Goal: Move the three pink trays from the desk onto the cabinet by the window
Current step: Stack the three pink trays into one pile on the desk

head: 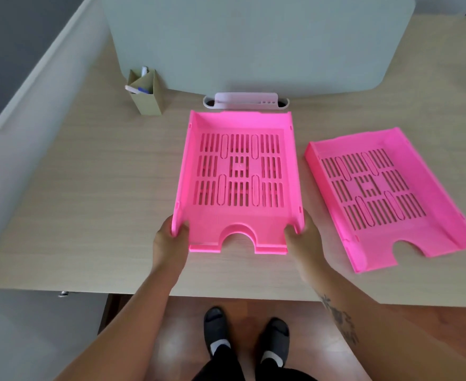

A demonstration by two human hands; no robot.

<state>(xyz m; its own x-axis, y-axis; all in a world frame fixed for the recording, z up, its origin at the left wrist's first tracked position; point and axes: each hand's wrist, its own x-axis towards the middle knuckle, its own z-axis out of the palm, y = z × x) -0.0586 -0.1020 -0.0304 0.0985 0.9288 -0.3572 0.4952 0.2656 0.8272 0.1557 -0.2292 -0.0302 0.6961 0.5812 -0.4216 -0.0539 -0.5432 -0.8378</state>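
Gripping the middle tray point(240, 171) at its near corners, the left hand point(168, 240) and right hand point(303, 237) had fingers closed on its side walls, a second tray point(385, 193) waiting on the counter point(89, 188), the lift toward the unseen cabinet apparently next.

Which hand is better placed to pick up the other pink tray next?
Right. The right hand grips the centre tray on the side facing the second tray; the left hand is farther.
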